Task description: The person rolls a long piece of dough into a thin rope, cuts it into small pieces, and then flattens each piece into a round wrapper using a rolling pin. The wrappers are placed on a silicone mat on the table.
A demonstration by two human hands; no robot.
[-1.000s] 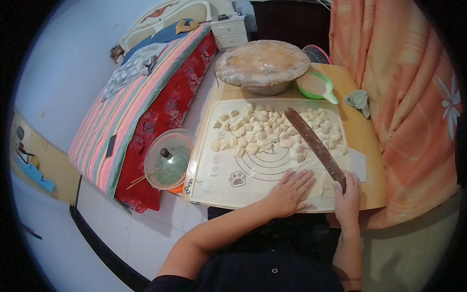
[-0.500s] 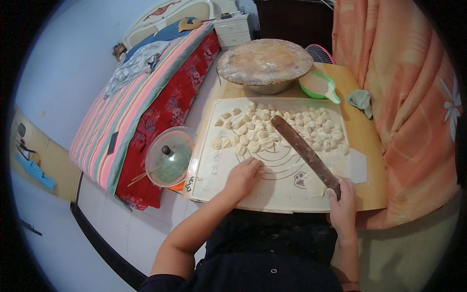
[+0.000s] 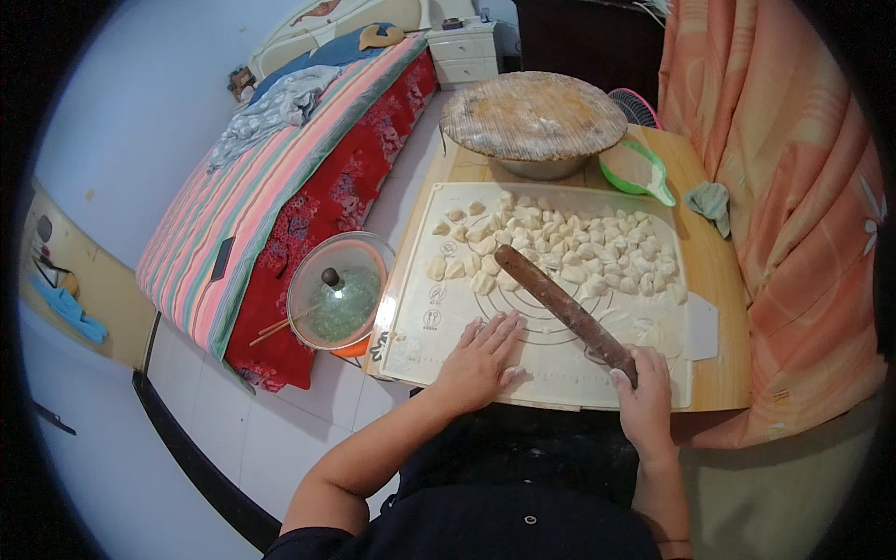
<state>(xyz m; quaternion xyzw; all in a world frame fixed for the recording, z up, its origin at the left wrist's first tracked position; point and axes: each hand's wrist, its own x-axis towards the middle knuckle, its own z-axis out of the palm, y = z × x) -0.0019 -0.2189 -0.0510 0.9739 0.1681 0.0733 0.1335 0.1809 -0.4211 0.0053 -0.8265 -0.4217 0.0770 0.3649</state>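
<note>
My right hand (image 3: 646,397) is wrapped round the near end of a brown wooden rolling pin (image 3: 569,313). The pin slants up and left over a pale printed kneading mat (image 3: 425,350), its far tip beside the dough. Low on the mat's left half rests my left hand (image 3: 481,362), fingers spread, holding nothing. Many small lumps of dough (image 3: 597,247) cover the far part of the mat, some of them partly behind the pin. A white flat scraper (image 3: 703,329) lies at the mat's right edge.
Behind the mat, a floury round woven lid (image 3: 534,114) covers a large bowl (image 3: 541,169). Beside it are a green scoop (image 3: 639,175) with flour and a cloth (image 3: 709,205). Left of the table stands a glass-lidded pot (image 3: 338,291) with chopsticks. An orange curtain (image 3: 775,187) hangs right; a bed (image 3: 201,243) stands left.
My left hand has gone from curled to spread flat on the mat. The rolling pin's far tip has shifted left relative to the dough. The whole view has shifted slightly.
</note>
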